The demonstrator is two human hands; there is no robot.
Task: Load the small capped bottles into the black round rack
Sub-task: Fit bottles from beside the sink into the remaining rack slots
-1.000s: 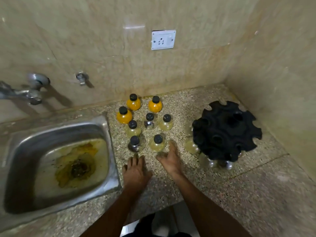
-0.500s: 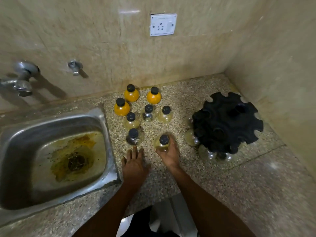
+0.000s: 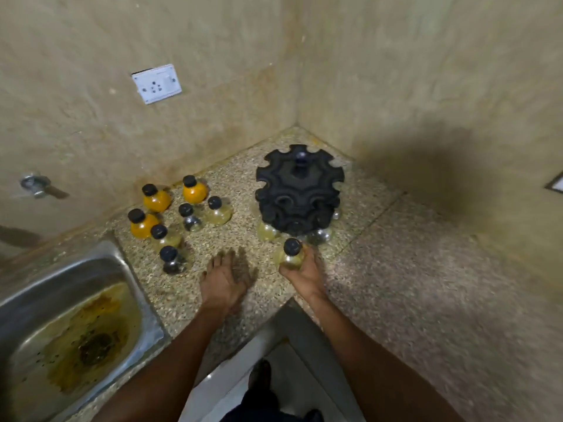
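My right hand (image 3: 304, 271) grips a small pale-yellow bottle with a black cap (image 3: 291, 254), held just in front of the black round rack (image 3: 300, 190). The rack stands in the counter's corner, with a few round bottles (image 3: 266, 231) hanging under its lower rim. My left hand (image 3: 225, 278) rests flat on the speckled counter (image 3: 396, 269), fingers spread. Several capped bottles stand in a cluster to the left: three orange ones (image 3: 155, 199), pale yellow ones (image 3: 217, 211) and clear ones (image 3: 170, 260).
A steel sink (image 3: 70, 324) with yellow stains lies at the lower left. Tiled walls close the corner behind the rack. A white wall socket (image 3: 157, 83) and a metal tap fitting (image 3: 36, 184) sit on the back wall. The counter's edge cuts in near my arms.
My right hand took hold of the nearest pale-yellow bottle, lifted it and carried it right to the rack's front. The view swung right. My left hand stayed on the counter.
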